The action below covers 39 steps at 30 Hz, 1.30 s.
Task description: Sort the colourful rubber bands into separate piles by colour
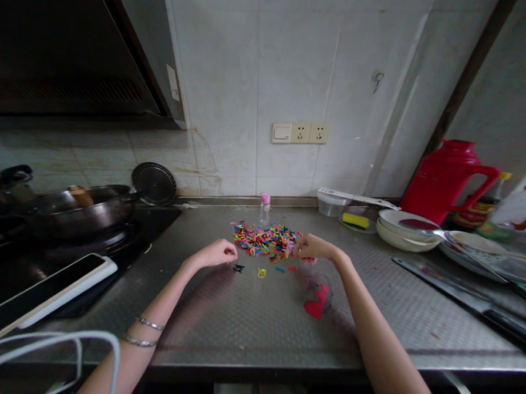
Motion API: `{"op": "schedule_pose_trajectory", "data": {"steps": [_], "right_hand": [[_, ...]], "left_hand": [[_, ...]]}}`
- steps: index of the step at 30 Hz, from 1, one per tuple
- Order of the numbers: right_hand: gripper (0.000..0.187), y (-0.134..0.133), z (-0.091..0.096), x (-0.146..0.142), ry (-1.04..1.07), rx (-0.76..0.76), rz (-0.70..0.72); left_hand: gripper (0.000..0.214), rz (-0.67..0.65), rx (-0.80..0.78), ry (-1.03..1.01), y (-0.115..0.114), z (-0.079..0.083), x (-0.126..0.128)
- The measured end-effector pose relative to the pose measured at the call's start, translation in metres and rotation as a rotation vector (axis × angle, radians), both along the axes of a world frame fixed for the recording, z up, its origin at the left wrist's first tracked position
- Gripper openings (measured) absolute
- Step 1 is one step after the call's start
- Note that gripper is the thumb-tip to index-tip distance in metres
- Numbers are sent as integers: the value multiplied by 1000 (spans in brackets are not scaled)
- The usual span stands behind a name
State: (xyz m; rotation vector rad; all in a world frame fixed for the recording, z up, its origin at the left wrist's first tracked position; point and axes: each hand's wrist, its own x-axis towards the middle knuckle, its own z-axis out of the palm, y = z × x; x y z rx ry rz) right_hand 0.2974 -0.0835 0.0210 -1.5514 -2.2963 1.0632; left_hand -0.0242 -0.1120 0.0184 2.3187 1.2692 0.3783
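Note:
A heap of small multicoloured bands, apparently rubber bands (265, 239), lies spread on the metal counter. My left hand (216, 252) is by its left edge, fingers curled together; anything between them is too small to make out. At the heap's right edge my right hand (315, 247) has its fingers pinched, and their contents cannot be seen. In front of the heap lie separate little groups: black bands (238, 268), yellow bands (261, 273), a blue piece (280, 269) and a red piece (293, 268). Behind it stands a small clear bottle with a pink top (265, 202).
A clear plastic bag with red print (317, 301) lies nearer me. On the right are a knife (443, 283), stacked bowls (406, 231), a plastic tub (332, 205) and a red thermos (442, 180). A pan (86, 211) and a white-edged device (46, 294) are on the left.

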Motion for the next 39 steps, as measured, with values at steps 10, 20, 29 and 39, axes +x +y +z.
{"op": "schedule_pose_trajectory", "data": {"steps": [10,20,29,39], "right_hand": [[15,-2,-4,-1,-31,-161,48],[17,2,-3,-5,-49,177,-27],[18,3,-6,-7,-71,226,-8],[18,3,-6,-7,-92,249,-7]], "left_hand": [[23,84,88,-78,6,-7,-3],[24,199,192,-4,22,-18,18],[20,275,227,69,29,-29,31],[22,245,216,-61,34,-36,26]]}}
